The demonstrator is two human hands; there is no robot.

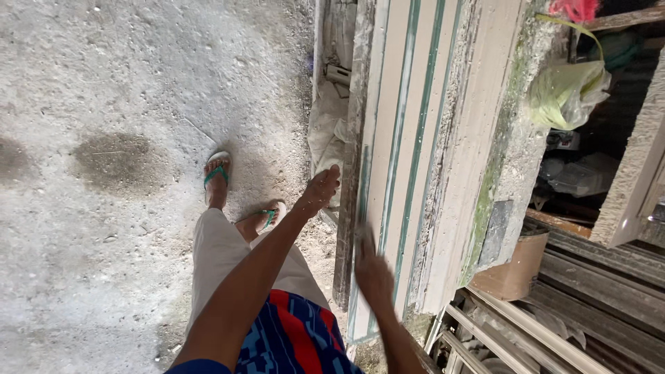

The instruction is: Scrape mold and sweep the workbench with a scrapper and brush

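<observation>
A stack of long pale boards and panels [422, 138] leans upright on edge against a rough, mossy wall. My left hand [320, 188] reaches out with fingers spread, just touching the dark outer edge of the stack. My right hand [372, 271] is blurred and lies against the face of a thin panel with green edges, low down; its grip is not clear. My own legs in light trousers and green flip-flops [217, 171] stand on the concrete floor below.
Grey concrete floor [104, 208] with dark damp patches spreads to the left. A yellow-green plastic bag [564, 93] hangs at upper right. A brown cardboard box [516, 266] and several metal or wooden rails lie at lower right. White sacks sit behind the stack.
</observation>
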